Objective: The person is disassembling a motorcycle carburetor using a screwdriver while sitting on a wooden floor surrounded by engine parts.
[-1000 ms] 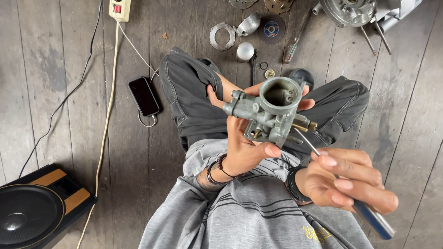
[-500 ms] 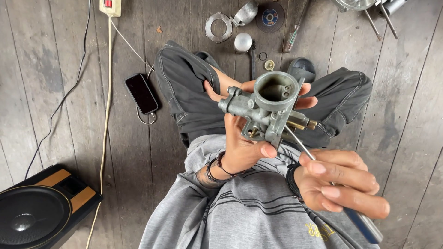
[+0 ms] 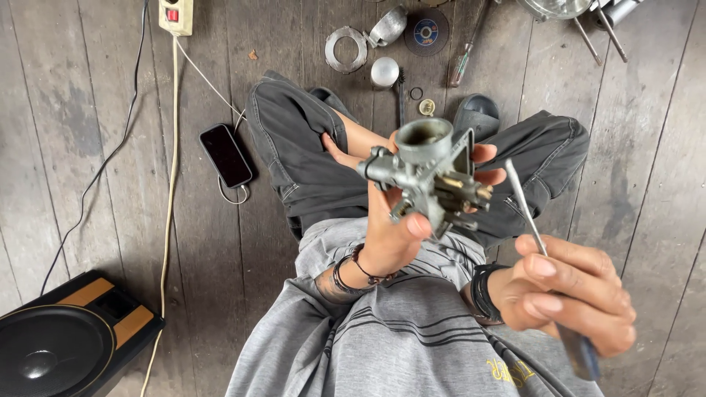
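Observation:
My left hand (image 3: 401, 231) grips a grey metal carburetor (image 3: 430, 173) and holds it up over my crossed legs, its round bore facing up. Brass screws stick out of its right side. My right hand (image 3: 570, 294) is closed around a screwdriver (image 3: 526, 209) with a blue handle. The thin metal shaft points up and left, and its tip stands a little to the right of the carburetor, apart from it.
On the wooden plank floor lie a black phone (image 3: 226, 155) on a cable, a power strip (image 3: 176, 15), a black speaker (image 3: 70, 342) at lower left, and metal rings, a disc and tools (image 3: 382, 37) at the top.
The screwdriver tip has come away from the carburetor and swung to the right. My left hand has turned the carburetor, so its screw side faces right.

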